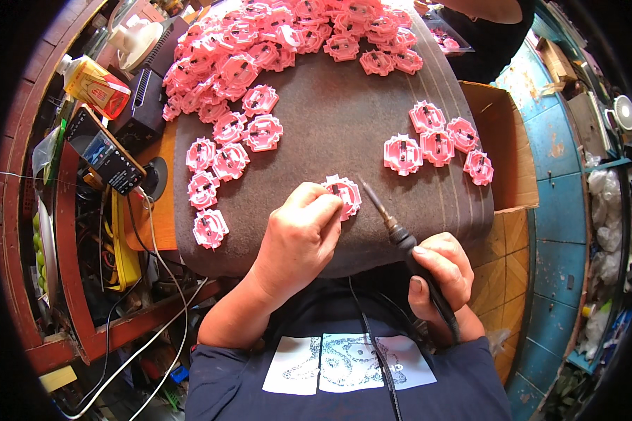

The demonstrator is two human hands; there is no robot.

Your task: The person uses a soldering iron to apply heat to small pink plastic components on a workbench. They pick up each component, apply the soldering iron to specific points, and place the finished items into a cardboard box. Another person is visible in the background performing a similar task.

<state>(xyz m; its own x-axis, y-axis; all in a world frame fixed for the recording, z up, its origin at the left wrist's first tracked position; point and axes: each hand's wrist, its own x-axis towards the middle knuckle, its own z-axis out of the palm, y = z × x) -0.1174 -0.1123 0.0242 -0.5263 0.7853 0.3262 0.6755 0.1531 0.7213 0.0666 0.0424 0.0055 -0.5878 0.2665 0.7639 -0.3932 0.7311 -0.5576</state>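
In my right hand (442, 274) is a soldering iron (402, 237), gripped around its black handle. Its bare tip points up and left, a short way to the right of a pink plastic part (350, 199). My left hand (295, 228) is closed in a pinch at that part's left edge; the fingertips are partly hidden, so any small piece between them cannot be made out. The part has a notched outline and a dark strip across its middle. Similar pink parts stand in a loose group (229, 161) on the left and another group (437, 147) on the right.
A big heap of pink parts (239, 70) covers the far side of the dark mat (323, 119). At left are a propped phone (105, 151), a black box (142, 105) and a bottle (97, 88). A cardboard box (502, 140) stands right; beyond it sits another person (495, 42).
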